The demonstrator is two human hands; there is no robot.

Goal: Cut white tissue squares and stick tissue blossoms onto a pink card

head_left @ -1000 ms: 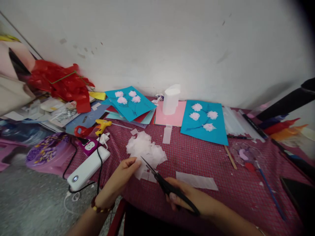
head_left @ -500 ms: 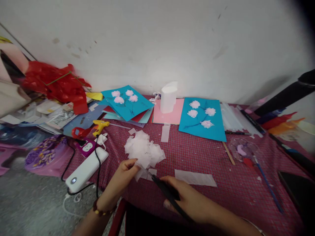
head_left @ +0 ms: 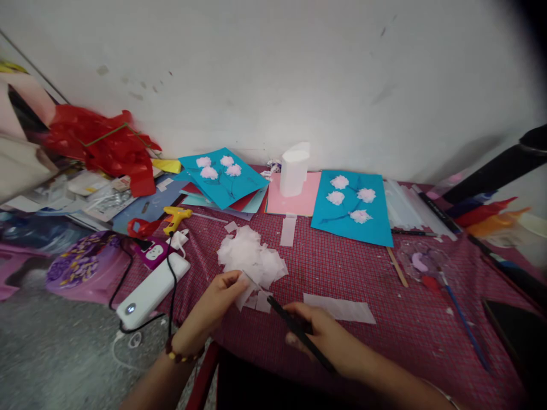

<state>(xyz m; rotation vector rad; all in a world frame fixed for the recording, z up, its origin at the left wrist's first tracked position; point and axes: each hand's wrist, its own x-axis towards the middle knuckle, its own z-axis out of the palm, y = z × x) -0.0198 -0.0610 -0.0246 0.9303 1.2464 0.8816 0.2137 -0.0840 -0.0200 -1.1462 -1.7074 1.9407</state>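
Between the thumb and fingers of my left hand (head_left: 222, 292) is a small piece of thin white paper (head_left: 243, 295). My right hand (head_left: 322, 336) grips black-handled scissors (head_left: 294, 327), whose blades reach to the paper at my left fingertips. Just beyond lies a heap of white paper pieces (head_left: 245, 250), and a few cut squares (head_left: 264, 302) rest on the cloth under the blades. A long white paper strip (head_left: 339, 308) lies flat beyond my right hand, and a shorter strip (head_left: 288, 230) is farther back.
Two blue cards with white paper flowers, one left (head_left: 226, 191) and one right (head_left: 352, 228), flank a white paper roll (head_left: 294, 171). At left are a yellow glue gun (head_left: 176, 218) and a white power bank (head_left: 151, 296). A paintbrush (head_left: 465, 327) lies right.
The scissor handles have closed together, and the blades have shifted slightly at the paper. Both hands stay in nearly the same place.
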